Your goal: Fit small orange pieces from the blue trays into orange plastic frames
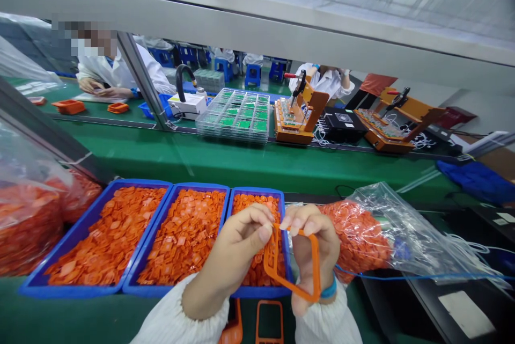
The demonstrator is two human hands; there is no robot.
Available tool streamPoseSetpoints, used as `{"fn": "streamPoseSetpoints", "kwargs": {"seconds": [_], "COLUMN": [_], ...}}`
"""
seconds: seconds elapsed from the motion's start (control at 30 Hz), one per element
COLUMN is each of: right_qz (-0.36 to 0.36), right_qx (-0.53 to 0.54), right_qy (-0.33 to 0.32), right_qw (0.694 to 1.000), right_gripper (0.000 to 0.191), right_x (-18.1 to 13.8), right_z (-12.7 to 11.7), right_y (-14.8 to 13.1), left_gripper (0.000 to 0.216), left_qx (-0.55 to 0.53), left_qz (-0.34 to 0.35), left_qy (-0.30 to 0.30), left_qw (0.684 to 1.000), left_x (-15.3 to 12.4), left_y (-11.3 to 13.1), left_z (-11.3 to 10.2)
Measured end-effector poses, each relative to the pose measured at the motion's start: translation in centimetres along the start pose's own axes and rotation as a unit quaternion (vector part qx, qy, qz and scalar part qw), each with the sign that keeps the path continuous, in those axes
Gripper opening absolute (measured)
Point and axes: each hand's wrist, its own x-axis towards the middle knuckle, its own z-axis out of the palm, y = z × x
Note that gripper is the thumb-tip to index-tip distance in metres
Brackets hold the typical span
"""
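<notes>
Both hands hold up an orange plastic frame (316,263) with a large rectangular opening, tilted above the right-hand blue tray. The thumb and fingers of my left hand (241,242) pinch its upper left corner; whether a small piece is also in that pinch is hidden. My right hand (322,236) grips the top edge, with its palm behind the opening. Below the hands on the green table lie another orange frame (270,304) and a deeper orange casing (238,322), partly covered by my left sleeve.
Three blue trays (131,242) of small orange pieces stand side by side. Bags of orange parts lie at left (28,231) and right (358,231). Behind are stacked plastic trays with green boards (237,113), orange clamp fixtures (298,118) and a co-worker (120,73). A metal post (145,81) rises at left.
</notes>
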Motion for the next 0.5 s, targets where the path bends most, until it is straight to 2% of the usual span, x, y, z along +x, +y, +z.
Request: {"fn": "streamPoseSetpoints", "kwargs": {"seconds": [0.13,0.23,0.3,0.4,0.5], "right_qz": [0.002,0.011,0.006,-0.004,-0.005], "right_qx": [-0.005,0.007,0.014,-0.006,-0.018], "right_qy": [-0.014,-0.034,-0.046,-0.062,-0.078], "right_qw": [1.000,0.999,0.999,0.998,0.997], "right_gripper": [0.093,0.090,0.090,0.093,0.095], "right_x": [0.0,-0.1,-0.1,-0.2,-0.3], "right_z": [-0.1,-0.4,-0.6,-0.6,-0.5], "right_y": [-0.2,-0.3,-0.3,-0.3,-0.4], "left_gripper": [0.029,0.032,0.039,0.041,0.039], "left_qx": [-0.042,-0.044,-0.019,0.029,0.044], "left_qz": [-0.072,-0.127,-0.118,-0.081,-0.074], "left_qy": [-0.014,-0.086,-0.120,-0.125,-0.128], "left_qw": [0.996,0.987,0.986,0.988,0.988], "left_x": [-0.1,-0.1,0.0,0.0,-0.1], "left_y": [0.0,0.0,0.0,0.0,0.1], "left_z": [-0.1,-0.4,-0.6,-1.0,-1.3]}}
